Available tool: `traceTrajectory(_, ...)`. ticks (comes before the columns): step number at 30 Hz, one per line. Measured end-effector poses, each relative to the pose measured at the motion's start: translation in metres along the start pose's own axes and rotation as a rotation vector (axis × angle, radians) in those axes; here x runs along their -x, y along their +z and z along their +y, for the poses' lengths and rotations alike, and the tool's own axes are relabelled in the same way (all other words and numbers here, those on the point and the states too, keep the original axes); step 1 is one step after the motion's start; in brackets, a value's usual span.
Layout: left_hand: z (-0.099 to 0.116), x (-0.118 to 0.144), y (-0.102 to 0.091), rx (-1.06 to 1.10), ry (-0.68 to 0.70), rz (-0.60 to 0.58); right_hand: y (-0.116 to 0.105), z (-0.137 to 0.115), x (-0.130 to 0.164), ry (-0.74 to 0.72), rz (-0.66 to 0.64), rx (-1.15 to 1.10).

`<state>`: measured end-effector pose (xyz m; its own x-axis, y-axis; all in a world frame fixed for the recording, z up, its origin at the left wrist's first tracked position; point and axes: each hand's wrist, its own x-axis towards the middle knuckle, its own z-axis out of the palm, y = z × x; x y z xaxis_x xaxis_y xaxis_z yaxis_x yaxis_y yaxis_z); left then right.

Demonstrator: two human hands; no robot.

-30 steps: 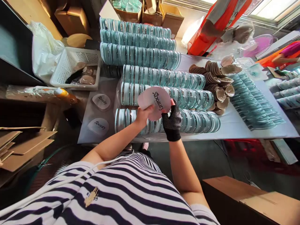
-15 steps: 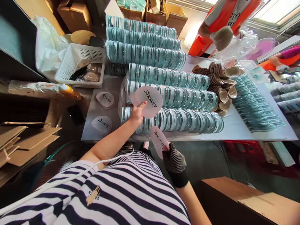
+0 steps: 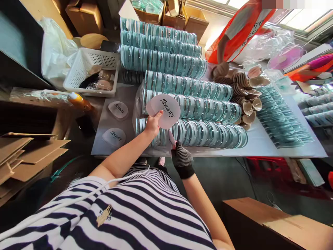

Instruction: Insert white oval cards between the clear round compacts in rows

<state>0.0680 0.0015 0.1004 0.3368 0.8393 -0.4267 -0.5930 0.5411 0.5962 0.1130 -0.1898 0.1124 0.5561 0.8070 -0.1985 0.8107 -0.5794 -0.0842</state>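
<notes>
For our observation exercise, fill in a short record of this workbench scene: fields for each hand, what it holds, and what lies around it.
left hand: bare left hand holds up a round pink card printed "Sbeauty"
right hand: gloved right hand pinches a second pink card, seen edge-on
below hands: rows of teal-rimmed round cases on a white table
left of rows: two Sbeauty cards lying flat
far left: white basket
right: pile of beige puffs
</notes>
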Motion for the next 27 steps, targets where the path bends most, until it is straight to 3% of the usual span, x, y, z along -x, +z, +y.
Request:
traceTrajectory(4, 0.002, 0.0, 0.001, 0.007, -0.02, 0.005, 0.009, -0.006, -0.028, 0.047, -0.031, -0.033)
traceTrajectory(9, 0.003, -0.006, 0.001, 0.037, -0.032, 0.013, 0.009, -0.005, -0.027, 0.032, 0.06, -0.078)
traceTrajectory(15, 0.002, -0.006, -0.003, 0.031, -0.059, -0.012, 0.023, -0.016, -0.045, -0.002, 0.004, -0.082)
traceTrajectory(17, 0.001, -0.002, -0.003, 0.015, -0.052, -0.016, 0.023, -0.016, -0.047, 0.014, -0.068, -0.194)
traceTrajectory(21, -0.002, 0.005, -0.002, -0.035, 0.018, -0.012, 0.016, -0.009, -0.047, 0.019, -0.368, -0.719)
traceTrajectory(23, -0.006, 0.005, -0.001, -0.053, 0.075, -0.008, 0.011, -0.005, -0.048, -0.015, -0.417, -0.824)
traceTrajectory(25, -0.01, 0.003, -0.001, -0.075, 0.126, 0.004, 0.003, 0.0, -0.053, -0.027, -0.357, -0.839)
traceTrajectory(27, -0.014, 0.0, 0.0, -0.096, 0.159, 0.006, -0.011, 0.005, -0.064, 0.001, -0.204, -0.839)
